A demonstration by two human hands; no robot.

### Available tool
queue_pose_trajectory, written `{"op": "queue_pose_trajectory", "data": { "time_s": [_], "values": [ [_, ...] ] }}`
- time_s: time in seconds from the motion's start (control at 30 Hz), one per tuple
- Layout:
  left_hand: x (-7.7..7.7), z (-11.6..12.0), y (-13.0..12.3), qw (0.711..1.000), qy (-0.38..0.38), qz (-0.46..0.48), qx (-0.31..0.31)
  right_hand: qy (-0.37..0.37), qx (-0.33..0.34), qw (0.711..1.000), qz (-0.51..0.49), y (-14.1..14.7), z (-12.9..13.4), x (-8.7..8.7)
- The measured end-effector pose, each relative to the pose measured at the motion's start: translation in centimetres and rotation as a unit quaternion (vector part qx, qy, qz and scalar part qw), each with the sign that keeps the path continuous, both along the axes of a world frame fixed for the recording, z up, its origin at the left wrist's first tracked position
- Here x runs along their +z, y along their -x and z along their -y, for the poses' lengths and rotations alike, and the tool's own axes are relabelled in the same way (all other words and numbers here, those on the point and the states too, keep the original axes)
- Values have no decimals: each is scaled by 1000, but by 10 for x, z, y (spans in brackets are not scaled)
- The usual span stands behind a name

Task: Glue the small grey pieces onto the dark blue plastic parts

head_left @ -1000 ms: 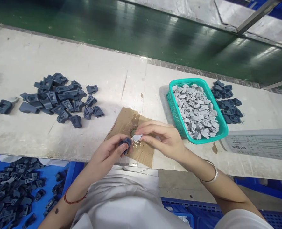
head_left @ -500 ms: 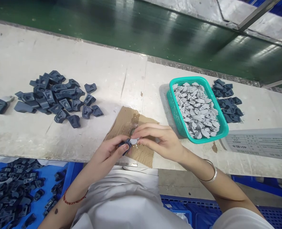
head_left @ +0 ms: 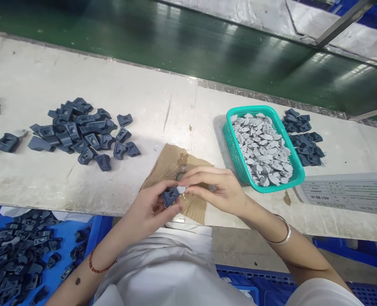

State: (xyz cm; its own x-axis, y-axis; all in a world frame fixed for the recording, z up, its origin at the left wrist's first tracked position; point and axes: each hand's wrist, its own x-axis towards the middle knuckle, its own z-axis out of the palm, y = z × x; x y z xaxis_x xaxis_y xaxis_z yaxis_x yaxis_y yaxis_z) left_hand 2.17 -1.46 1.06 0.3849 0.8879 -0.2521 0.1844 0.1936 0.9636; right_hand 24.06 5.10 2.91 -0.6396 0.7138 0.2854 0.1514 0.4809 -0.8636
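My left hand (head_left: 155,206) holds a dark blue-grey plastic piece (head_left: 169,196) with a hollow in its face, over a stained sheet of brown paper (head_left: 195,208). The fingers of my right hand (head_left: 215,187) pinch a small light grey piece (head_left: 181,189). That light piece meets the right end of the dark one; whether the two are joined I cannot tell. Just behind my fingertips, a wet, shiny patch (head_left: 182,158) marks the paper.
A green basket (head_left: 228,138) of light grey pieces stands to the right, with dark pieces (head_left: 306,146) beyond it. More dark pieces (head_left: 70,131) lie heaped at left. A blue bin (head_left: 104,225) sits below the table edge. A green belt (head_left: 127,42) runs along the back.
My left thumb has lifted off the dark piece and moved down and right, so more of its hollow face shows. My right hand keeps its pinch; the view has shifted slightly.
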Motion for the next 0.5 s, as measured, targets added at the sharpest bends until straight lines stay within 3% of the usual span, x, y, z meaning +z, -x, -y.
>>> {"op": "queue_pose_trajectory", "data": {
  "time_s": [0.1, 0.23, 0.37, 0.5],
  "values": [
    [-5, 5, -4, 991, -102, -70, 41, 6, -13, 1000, -5, -1, 1, 2],
    [-5, 6, -8, 968, -216, -120, 34, 29, 15, 999, 3, -1, 1, 3],
    [-3, 6, -9, 966, -224, -127, 32, 43, 24, 999, 13, -1, 2, 4],
    [-5, 7, -5, 962, -243, -117, 31, 12, 31, 999, 31, 3, 5, 11]
  ]
}}
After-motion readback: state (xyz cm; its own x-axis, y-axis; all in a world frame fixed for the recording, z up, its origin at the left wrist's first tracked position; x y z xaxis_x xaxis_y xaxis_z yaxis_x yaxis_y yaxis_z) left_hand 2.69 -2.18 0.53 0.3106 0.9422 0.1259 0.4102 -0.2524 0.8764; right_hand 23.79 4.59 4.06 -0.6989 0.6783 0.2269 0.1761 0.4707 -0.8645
